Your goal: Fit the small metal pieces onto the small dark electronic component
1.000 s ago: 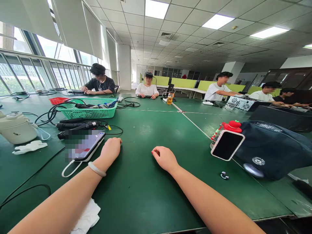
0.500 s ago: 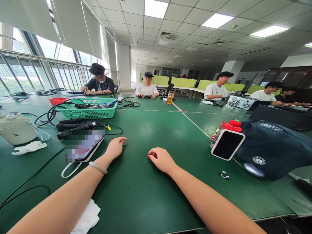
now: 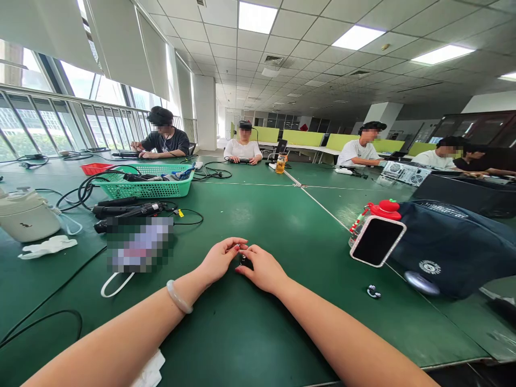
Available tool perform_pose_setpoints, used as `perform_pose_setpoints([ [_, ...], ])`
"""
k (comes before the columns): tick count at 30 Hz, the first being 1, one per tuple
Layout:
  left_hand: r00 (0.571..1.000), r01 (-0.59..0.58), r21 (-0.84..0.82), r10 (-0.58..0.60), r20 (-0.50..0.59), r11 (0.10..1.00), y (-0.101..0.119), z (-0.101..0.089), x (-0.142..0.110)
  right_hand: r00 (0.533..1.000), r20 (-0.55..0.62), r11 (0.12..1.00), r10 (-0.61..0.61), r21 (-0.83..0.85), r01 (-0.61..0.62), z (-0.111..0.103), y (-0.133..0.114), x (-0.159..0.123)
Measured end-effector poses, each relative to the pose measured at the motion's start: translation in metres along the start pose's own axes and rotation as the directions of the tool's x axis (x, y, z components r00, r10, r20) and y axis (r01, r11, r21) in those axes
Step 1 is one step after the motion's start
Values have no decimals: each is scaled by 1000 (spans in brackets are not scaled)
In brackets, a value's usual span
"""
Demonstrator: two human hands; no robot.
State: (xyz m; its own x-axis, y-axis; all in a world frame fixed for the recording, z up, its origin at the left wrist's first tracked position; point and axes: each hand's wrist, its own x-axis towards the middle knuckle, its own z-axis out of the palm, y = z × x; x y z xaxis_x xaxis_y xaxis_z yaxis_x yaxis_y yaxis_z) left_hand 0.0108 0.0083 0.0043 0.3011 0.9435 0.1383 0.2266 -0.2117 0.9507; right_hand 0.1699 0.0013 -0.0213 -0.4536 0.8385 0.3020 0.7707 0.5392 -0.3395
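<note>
Over the green table (image 3: 242,322), my two hands meet at the fingertips. My right hand (image 3: 264,269) is closed with its fingers curled round a small dark shiny thing (image 3: 244,262); most of it is hidden and its kind does not show. My left hand (image 3: 220,260), with a pale bangle (image 3: 179,297) on the wrist, has thumb and fingers drawn together at the right fingertips. What lies between them is too small to make out. A small dark and silver ear-clip earbud (image 3: 373,292) rests to the right of my right forearm.
On the left are a phone (image 3: 141,244) with a white strap, black handheld devices (image 3: 133,215), a green basket (image 3: 145,188) of cables and a cream jug (image 3: 28,215). On the right, a phone (image 3: 378,242) leans before a red-capped bottle (image 3: 385,208) and a navy bag (image 3: 447,242). Several people sit beyond.
My left hand has moved right, away from the phone, to join my right hand. My right hand has shifted slightly left, and a small dark thing now shows in its fingers.
</note>
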Motion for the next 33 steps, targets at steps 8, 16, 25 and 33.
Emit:
perform_pose_setpoints([
  [8,997,33,202,-18,-75,979,-17,-9,9,998,-37,998,-60,-26,59,3,-3,3],
  [16,997,67,307,-53,-54,949,-17,-13,5,996,-17,991,-90,98,91,1,0,4],
  [25,998,47,353,-26,-63,934,-12,-13,0,995,-21,990,-103,98,104,0,3,2],
  [33,997,54,330,-31,-73,942,-15,-14,0,999,-51,985,-2,171,11,-7,1,0],
])
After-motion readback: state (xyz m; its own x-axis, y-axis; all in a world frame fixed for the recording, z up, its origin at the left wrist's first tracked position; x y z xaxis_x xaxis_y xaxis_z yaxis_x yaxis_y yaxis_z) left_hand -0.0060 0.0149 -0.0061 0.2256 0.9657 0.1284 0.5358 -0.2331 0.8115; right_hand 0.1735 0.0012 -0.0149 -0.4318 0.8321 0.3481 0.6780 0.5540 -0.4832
